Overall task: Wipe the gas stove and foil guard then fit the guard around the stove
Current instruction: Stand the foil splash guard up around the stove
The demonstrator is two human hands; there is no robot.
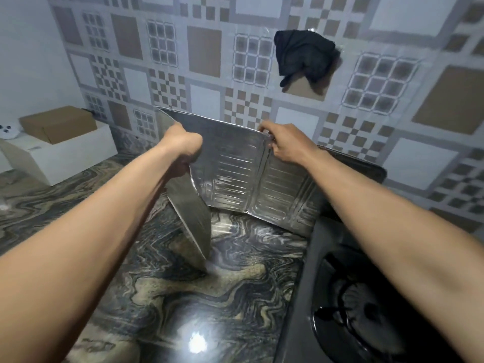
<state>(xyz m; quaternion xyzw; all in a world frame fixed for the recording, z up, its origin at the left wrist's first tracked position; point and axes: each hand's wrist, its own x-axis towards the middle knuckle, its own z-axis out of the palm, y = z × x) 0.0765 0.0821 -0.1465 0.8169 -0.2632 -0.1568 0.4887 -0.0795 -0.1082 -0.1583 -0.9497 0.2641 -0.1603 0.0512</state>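
Observation:
The silver foil guard [235, 176], a folding ribbed panel, stands upright on the marbled counter [183, 297] to the left of the black gas stove [353, 297]. My left hand [180, 145] grips its top edge at the fold where the left wing bends toward me. My right hand [280, 142] pinches the top edge further right, at another crease. The guard's right end reaches behind the stove's back left corner. One burner with its black pan support shows at the lower right, partly hidden by my right forearm.
A black cloth [303, 56] hangs on the patterned tile wall above the guard. At the left, a brown cardboard box [57, 124] sits on a white box [65, 155] on the counter. A lamp glare marks the counter near the front edge.

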